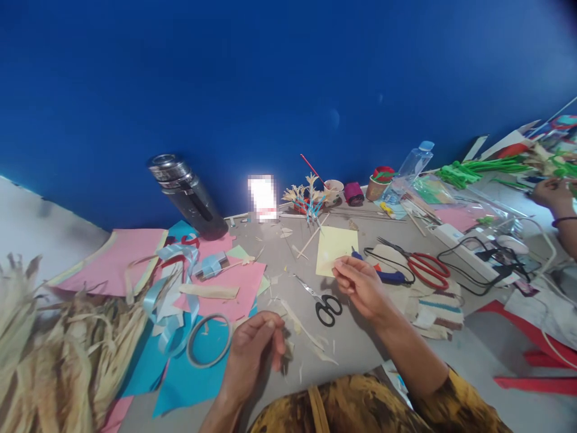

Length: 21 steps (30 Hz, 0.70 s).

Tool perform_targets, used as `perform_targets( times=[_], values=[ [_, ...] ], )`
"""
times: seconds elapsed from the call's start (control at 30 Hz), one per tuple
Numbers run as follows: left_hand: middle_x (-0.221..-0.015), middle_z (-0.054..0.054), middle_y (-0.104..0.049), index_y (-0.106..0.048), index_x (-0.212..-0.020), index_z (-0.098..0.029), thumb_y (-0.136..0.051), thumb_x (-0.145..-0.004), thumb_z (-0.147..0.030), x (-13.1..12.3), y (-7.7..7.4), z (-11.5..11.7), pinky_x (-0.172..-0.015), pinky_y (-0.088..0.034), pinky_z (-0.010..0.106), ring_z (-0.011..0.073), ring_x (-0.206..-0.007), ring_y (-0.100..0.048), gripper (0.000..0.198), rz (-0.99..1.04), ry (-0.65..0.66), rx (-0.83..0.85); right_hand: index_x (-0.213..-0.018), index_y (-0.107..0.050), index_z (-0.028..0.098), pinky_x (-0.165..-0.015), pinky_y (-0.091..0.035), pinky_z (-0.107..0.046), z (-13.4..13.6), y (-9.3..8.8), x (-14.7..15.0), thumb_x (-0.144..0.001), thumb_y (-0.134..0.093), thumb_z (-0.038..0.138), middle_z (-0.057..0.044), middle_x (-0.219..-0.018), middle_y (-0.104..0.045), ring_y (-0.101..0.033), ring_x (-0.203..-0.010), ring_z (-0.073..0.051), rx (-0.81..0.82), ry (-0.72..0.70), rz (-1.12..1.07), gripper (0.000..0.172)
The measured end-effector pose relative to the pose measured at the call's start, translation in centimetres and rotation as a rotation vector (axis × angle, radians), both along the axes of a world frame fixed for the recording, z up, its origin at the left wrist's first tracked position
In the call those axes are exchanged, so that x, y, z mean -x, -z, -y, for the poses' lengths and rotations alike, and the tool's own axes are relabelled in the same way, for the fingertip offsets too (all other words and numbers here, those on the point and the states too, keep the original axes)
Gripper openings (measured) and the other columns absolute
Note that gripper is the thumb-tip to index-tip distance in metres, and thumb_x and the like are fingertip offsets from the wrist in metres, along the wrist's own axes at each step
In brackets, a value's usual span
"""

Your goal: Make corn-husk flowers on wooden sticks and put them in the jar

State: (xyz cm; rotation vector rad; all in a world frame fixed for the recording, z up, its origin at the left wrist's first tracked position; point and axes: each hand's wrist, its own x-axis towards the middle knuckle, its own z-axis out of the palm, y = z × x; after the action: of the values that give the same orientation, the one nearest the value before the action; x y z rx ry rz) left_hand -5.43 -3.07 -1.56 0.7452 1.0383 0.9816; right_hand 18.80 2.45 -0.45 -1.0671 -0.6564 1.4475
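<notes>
My left hand (259, 340) is above the near edge of the table, fingers curled and thumb close against the forefinger. My right hand (360, 285) is pinched just over the lower corner of a yellow paper sheet (328, 249). Whatever either hand holds, if anything, is too small to make out. Between them lie black-handled scissors (322, 300), blades pointing away to the left. Pale husk strips (302, 325) are scattered beside my left hand. A blue glue gun (390, 276) rests just beyond my right hand, near red-handled scissors (426, 267).
Dried corn husks (67, 355), a tape roll (192, 343), blue ribbon (180, 319) and coloured paper cover the left side. At the back stand a dark flask (193, 201) and husk flowers (309, 195). A power strip (473, 252) with cables lies right; another person's hand (552, 195) is beyond it.
</notes>
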Motion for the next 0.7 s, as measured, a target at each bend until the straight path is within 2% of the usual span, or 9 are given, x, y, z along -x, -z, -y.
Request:
perform_targets(
  times=[0.1,0.2,0.27,0.37,0.47,0.53,0.6,0.63,0.7],
  values=[
    [-0.056,0.003,-0.067,-0.071,-0.081,-0.014,-0.072,-0.080,-0.039,0.1,-0.2,0.1,-0.042,-0.032,0.025,0.0103,-0.034,-0.047,0.026,-0.108,0.004,-0.041,-0.070,-0.061,0.015,-0.041,-0.017,-0.015,0.2,-0.5,0.1,-0.066,-0.086,0.031,0.002,-0.066,-0.057,-0.031,-0.046,-0.002,0.061,-0.066,-0.174,0.029],
    [-0.053,0.003,-0.064,-0.070,-0.074,-0.014,-0.076,-0.075,-0.036,0.1,-0.7,0.1,-0.045,-0.036,0.026,0.0124,-0.040,-0.050,0.023,-0.149,0.020,-0.064,-0.068,-0.060,0.014,-0.041,-0.017,-0.013,0.6,-1.2,0.1,-0.064,-0.087,0.027,0.002,-0.064,-0.057,-0.031,-0.046,-0.002,0.118,-0.136,-0.284,0.030],
    [-0.049,0.001,-0.058,-0.062,-0.064,-0.017,-0.073,-0.077,-0.035,-0.1,-1.0,0.1,-0.048,-0.036,0.025,0.0119,-0.043,-0.048,0.025,-0.080,0.009,-0.073,-0.067,-0.060,0.014,-0.042,-0.017,-0.013,0.9,-1.5,0.1,-0.063,-0.087,0.026,0.002,-0.061,-0.057,-0.033,-0.046,-0.002,0.139,-0.172,-0.319,0.030],
    [-0.044,-0.004,-0.041,-0.045,-0.053,-0.020,-0.064,-0.081,-0.038,-0.5,-1.2,0.2,-0.046,-0.030,0.025,0.0097,-0.042,-0.034,0.039,0.105,-0.022,-0.067,-0.068,-0.061,0.014,-0.042,-0.016,-0.015,1.2,-1.7,0.2,-0.064,-0.085,0.026,0.002,-0.058,-0.057,-0.032,-0.045,-0.003,0.120,-0.214,-0.317,0.027],
    [-0.038,-0.005,-0.032,-0.039,-0.047,-0.021,-0.059,-0.086,-0.041,-0.8,-1.3,0.3,-0.043,-0.025,0.025,0.0094,-0.039,-0.028,0.048,0.018,-0.001,-0.093,-0.069,-0.061,0.014,-0.043,-0.016,-0.017,1.4,-1.7,0.4,-0.066,-0.083,0.026,0.002,-0.057,-0.057,-0.031,-0.043,-0.003,0.076,-0.234,-0.270,0.025],
    [-0.040,-0.001,-0.044,-0.049,-0.049,-0.019,-0.062,-0.085,-0.040,-1.0,-1.4,0.3,-0.047,-0.033,0.026,0.0120,-0.042,-0.041,0.044,-0.137,-0.016,-0.143,-0.068,-0.060,0.015,-0.043,-0.016,-0.018,1.5,-1.7,0.6,-0.067,-0.082,0.028,0.002,-0.058,-0.057,-0.031,-0.043,-0.003,0.059,-0.241,-0.242,0.025],
    [-0.058,0.004,-0.065,-0.064,-0.068,-0.017,-0.071,-0.079,-0.037,-1.2,-1.6,0.3,-0.055,-0.043,0.028,0.0162,-0.054,-0.056,0.024,-0.221,-0.051,-0.176,-0.068,-0.059,0.015,-0.043,-0.016,-0.018,1.7,-1.8,0.8,-0.068,-0.081,0.029,0.003,-0.058,-0.057,-0.031,-0.043,-0.003,0.050,-0.250,-0.223,0.026],
    [-0.066,0.005,-0.069,-0.068,-0.079,-0.017,-0.074,-0.077,-0.035,-1.2,-1.6,0.2,-0.058,-0.045,0.029,0.0169,-0.058,-0.059,0.020,-0.229,-0.064,-0.178,-0.068,-0.059,0.015,-0.043,-0.016,-0.018,1.7,-1.8,0.9,-0.069,-0.081,0.030,0.003,-0.059,-0.057,-0.031,-0.043,-0.002,0.043,-0.252,-0.212,0.027],
    [-0.057,0.000,-0.064,-0.068,-0.088,-0.016,-0.074,-0.077,-0.035,-1.4,-1.6,0.1,-0.052,-0.042,0.025,0.0128,-0.048,-0.053,0.023,-0.181,-0.079,-0.146,-0.067,-0.059,0.014,-0.043,-0.015,-0.018,1.9,-1.9,1.2,-0.069,-0.081,0.032,0.003,-0.059,-0.057,-0.031,-0.043,-0.002,0.023,-0.244,-0.178,0.028]
  ],
)
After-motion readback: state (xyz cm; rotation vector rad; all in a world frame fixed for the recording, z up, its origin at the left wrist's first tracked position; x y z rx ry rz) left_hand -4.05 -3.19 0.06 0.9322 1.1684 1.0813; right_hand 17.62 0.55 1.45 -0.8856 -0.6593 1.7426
